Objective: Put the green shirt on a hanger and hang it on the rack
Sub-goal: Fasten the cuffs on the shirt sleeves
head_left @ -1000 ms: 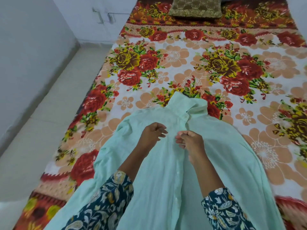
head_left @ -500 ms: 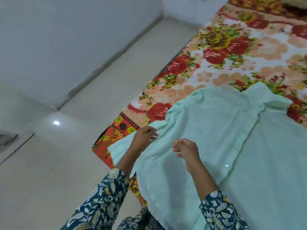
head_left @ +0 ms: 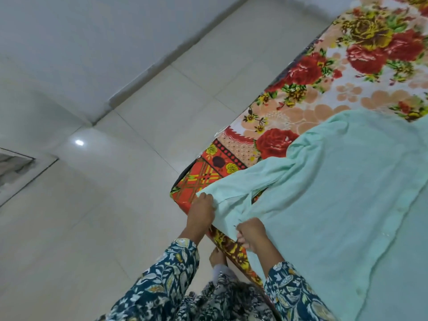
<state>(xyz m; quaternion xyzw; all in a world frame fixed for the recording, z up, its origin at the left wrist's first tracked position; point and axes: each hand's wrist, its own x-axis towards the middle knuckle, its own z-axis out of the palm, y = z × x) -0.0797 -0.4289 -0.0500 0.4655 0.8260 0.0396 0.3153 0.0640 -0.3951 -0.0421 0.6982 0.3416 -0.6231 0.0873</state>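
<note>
The green shirt [head_left: 335, 193] lies spread flat on the bed [head_left: 301, 72], reaching up and to the right of both hands, with one sleeve trailing to the bed's corner. The left hand [head_left: 201, 210] pinches that sleeve's cuff end, and the right hand [head_left: 251, 231], just beside it, is closed on the same sleeve's cloth. No hanger or rack is in view, so hanging seems entirely ahead.

light: soft, even | glare: spot on floor tiles [head_left: 79, 142] | blur: slight | edges: wide-angle warp
</note>
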